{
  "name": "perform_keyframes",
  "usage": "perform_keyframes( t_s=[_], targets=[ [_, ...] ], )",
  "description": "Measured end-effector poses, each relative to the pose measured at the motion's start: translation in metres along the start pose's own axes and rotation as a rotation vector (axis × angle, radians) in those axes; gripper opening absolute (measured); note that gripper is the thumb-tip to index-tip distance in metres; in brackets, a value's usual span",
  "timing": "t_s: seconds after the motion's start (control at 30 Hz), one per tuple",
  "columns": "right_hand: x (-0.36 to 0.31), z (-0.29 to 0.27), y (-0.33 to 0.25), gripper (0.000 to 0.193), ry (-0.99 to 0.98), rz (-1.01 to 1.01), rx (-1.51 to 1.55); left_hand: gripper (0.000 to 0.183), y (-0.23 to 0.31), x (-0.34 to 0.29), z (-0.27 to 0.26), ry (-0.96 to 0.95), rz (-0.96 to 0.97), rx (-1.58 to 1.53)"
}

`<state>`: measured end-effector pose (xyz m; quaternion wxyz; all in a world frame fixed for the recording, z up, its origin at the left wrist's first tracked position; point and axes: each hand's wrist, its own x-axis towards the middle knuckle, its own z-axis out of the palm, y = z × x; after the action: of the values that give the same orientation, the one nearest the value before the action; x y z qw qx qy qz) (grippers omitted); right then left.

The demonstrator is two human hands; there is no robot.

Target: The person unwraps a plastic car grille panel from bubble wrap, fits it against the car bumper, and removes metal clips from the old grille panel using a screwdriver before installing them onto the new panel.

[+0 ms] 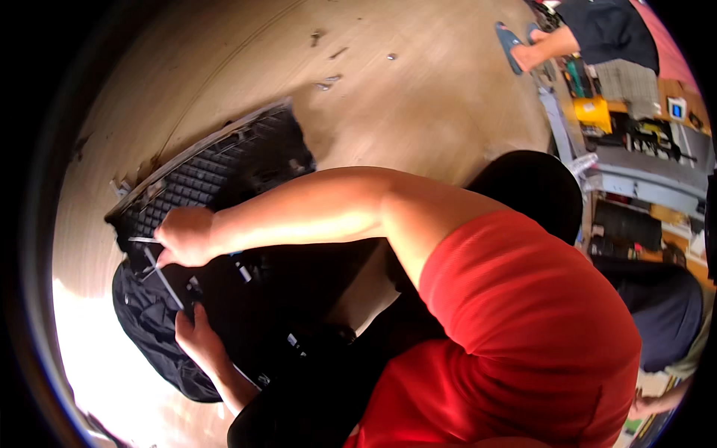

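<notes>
My right arm, in a red sleeve, reaches across to the left. Its hand [183, 235] is closed around a thin silver metal tool [142, 240] whose end sticks out past the fingers. Nearer to me, my left hand [200, 340] has thumb and finger at the lower end of a thin silver rod [166, 280], which slants up toward the right hand. Both hands are over a dark mass; its details are lost in shadow. Just beyond the right hand lies a black ribbed panel [202, 168]. Black fabric [146, 321] bulges out left of the left hand.
Several loose bolts and small metal pieces [328, 81] lie on the pale floor [418, 112]. At the upper right is another person's slippered foot [515, 52]. Shelving [635, 179], a yellow container [594, 113] and a second person in dark clothing [657, 310] are on the right.
</notes>
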<state>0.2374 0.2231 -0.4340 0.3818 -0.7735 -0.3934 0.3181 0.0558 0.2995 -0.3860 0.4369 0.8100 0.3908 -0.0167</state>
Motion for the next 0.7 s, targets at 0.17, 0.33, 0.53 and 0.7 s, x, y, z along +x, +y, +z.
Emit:
perform_keyframes(
  t_s=[0.17, 0.33, 0.53, 0.7],
  targets=[
    [0.013, -0.016, 0.016, 0.044, -0.126, 0.041, -0.079, 0.014, -0.021, 0.014, -0.007, -0.192, -0.161, -0.139],
    [0.017, -0.001, 0.010, 0.045, -0.067, 0.032, -0.202, 0.024, -0.052, 0.008, -0.019, -0.337, -0.296, -0.722],
    [0.017, 0.006, 0.007, 0.044, -0.040, 0.062, -0.185, 0.032, -0.058, 0.010, -0.022, -0.370, -0.254, -0.731],
    [0.017, 0.009, 0.008, 0.042, -0.027, 0.087, -0.185, 0.022, -0.054, 0.012, -0.018, -0.332, -0.263, -0.722]
  ],
)
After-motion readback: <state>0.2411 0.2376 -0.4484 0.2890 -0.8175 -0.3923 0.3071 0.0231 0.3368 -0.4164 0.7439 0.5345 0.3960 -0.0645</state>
